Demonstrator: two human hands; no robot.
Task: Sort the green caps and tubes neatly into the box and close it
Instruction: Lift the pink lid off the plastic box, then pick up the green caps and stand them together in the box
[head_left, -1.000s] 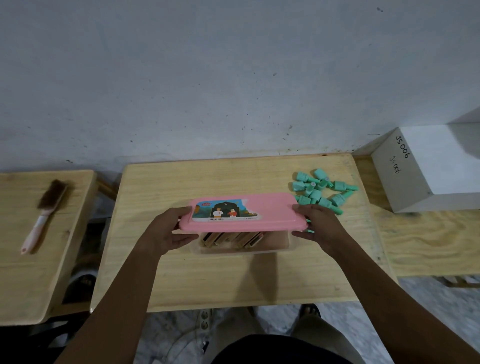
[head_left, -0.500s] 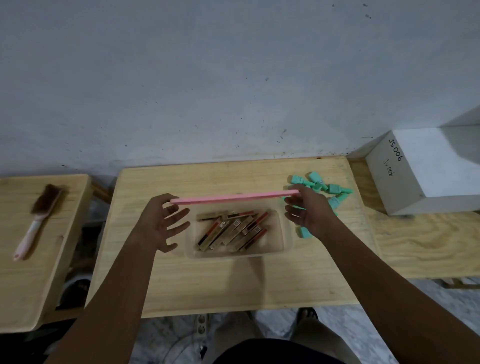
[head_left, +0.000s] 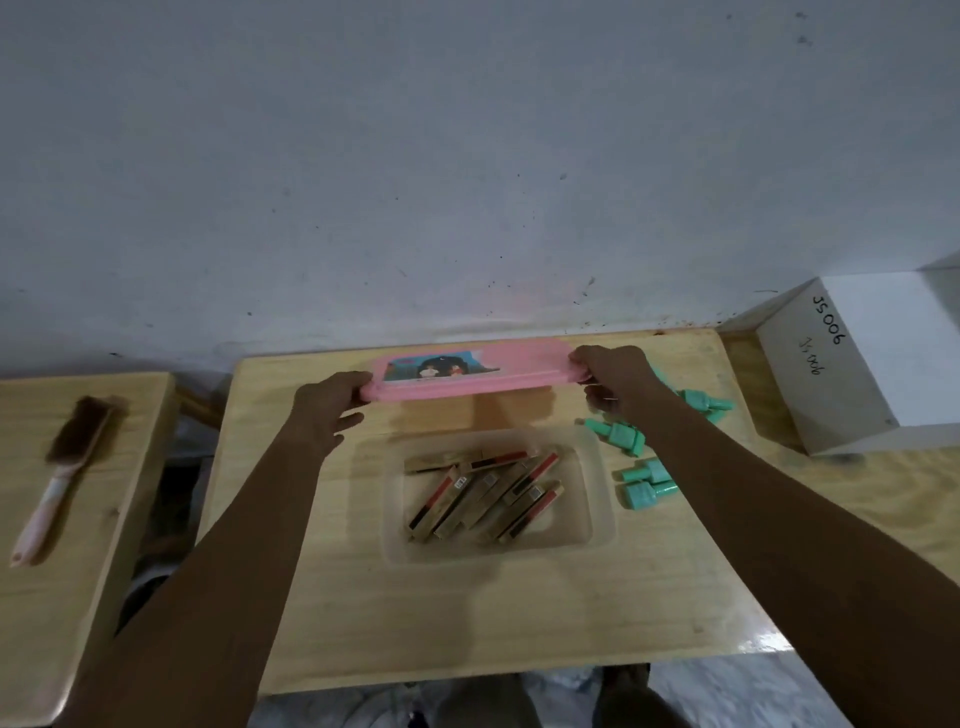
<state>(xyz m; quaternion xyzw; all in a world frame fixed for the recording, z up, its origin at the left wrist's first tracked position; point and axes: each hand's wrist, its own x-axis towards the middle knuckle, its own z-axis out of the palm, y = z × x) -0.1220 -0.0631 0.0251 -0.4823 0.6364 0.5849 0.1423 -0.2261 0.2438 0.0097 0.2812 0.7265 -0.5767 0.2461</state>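
Observation:
A clear plastic box (head_left: 597, 483) stands open in the middle of the wooden table (head_left: 467, 618). Several gold and red tubes (head_left: 483, 493) lie jumbled inside it. Both hands hold its pink lid (head_left: 519, 371) over the far side of the table, beyond the box: my left hand (head_left: 330, 408) grips the left end, my right hand (head_left: 613, 376) the right end. Several green caps (head_left: 644, 480) lie on the table to the right of the box, some partly hidden behind my right forearm.
A white box (head_left: 878, 358) marked JS006 sits on a wooden surface at the right. A brush (head_left: 62, 467) with a pink handle lies on a second wooden table at the left. A grey wall rises just behind the tables.
The pink lid came off the box and moved up and away toward the far edge of the table. The tubes inside are now uncovered.

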